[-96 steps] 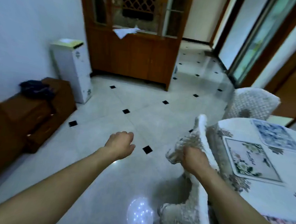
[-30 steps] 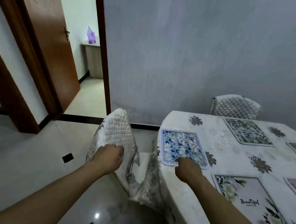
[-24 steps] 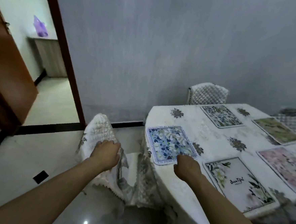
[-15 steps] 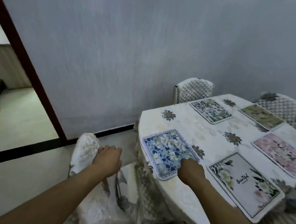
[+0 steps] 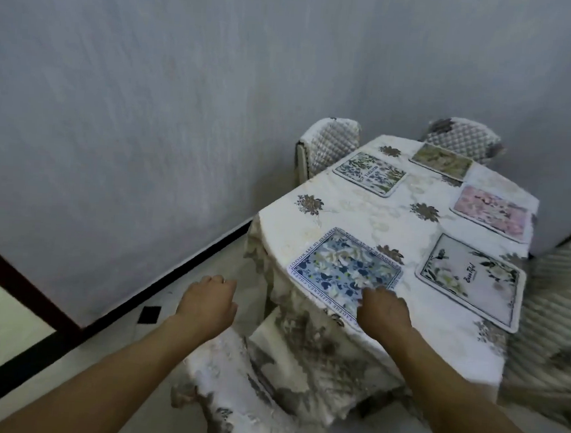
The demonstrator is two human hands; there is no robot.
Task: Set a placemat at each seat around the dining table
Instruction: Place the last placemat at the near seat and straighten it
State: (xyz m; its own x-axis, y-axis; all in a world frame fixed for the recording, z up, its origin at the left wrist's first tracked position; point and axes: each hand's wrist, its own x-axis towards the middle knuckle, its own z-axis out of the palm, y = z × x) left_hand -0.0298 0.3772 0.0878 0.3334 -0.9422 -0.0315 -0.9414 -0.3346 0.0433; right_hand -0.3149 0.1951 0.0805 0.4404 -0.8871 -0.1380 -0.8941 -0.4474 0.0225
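- The right hand (image 5: 384, 309) is down on the near edge of the blue floral placemat (image 5: 344, 271). Its fingers (image 5: 370, 295) are curled and lie on the mat's near corner, but whether they pinch the mat or only press on it I can't tell, since the hand's back hides the tips.
- That blue placemat lies flat at the near-left seat of the bench (image 5: 362, 205), with one corner right at the edge of the cloth.
- The left hand (image 5: 207, 304) is off the bench entirely, hovering over the draped chair (image 5: 241, 392) pulled up below the bench edge. Its fingers (image 5: 217, 281) are loosely curled with nothing in them, and they don't look to be touching the chair cover.
- Four more mats are laid out: a white one with flowers and script (image 5: 472, 280) just right of the blue one, a pink one (image 5: 492, 212) beyond that, a green-leaf one (image 5: 370, 173) on the far left side and a yellowish one (image 5: 441, 160) at the far end.
- The bench has a white tablecloth with brownish flower motifs that hangs over the sides.
- Two quilted chairs (image 5: 329, 145) stand at the far end, against a plain grey wall (image 5: 150, 105). The pale tiled floor (image 5: 6, 328) has a dark border strip and one small black diamond tile.
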